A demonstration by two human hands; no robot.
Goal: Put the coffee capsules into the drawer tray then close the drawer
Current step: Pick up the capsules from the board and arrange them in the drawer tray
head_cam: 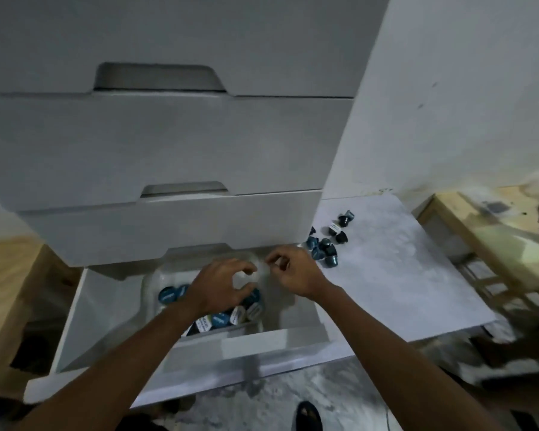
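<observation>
My left hand (223,283) hangs over the tray (165,276) in the open bottom drawer (106,306), palm down, fingers curled into a loose claw with thumb and forefinger forming a ring. Something pale and blurred sits inside that ring, but I cannot tell whether I am gripping a capsule or only reaching over the tray. My right hand (293,272) is just beside it, over the tray's far right corner, fingers bent inward and fingertips drawn close to the thumb as if pinching. The blur hides whatever might be between them, so I cannot tell if anything is held.

The tray is a pale plastic insert lying in the drawer, and it holds a cluster of coffee capsules (231,315) packed close together, foil tops up, blue ones and white-labelled ones, mostly along its near edge and left side. A second group, the loose capsules (325,245), lies scattered on the white sheet (386,275) spread on the floor to the right of the drawer unit, well apart from the tray, some upright and some tipped over. Above the open drawer the other drawer fronts (168,144) are closed. A wooden frame (479,244) lies at the right edge, beyond the sheet
</observation>
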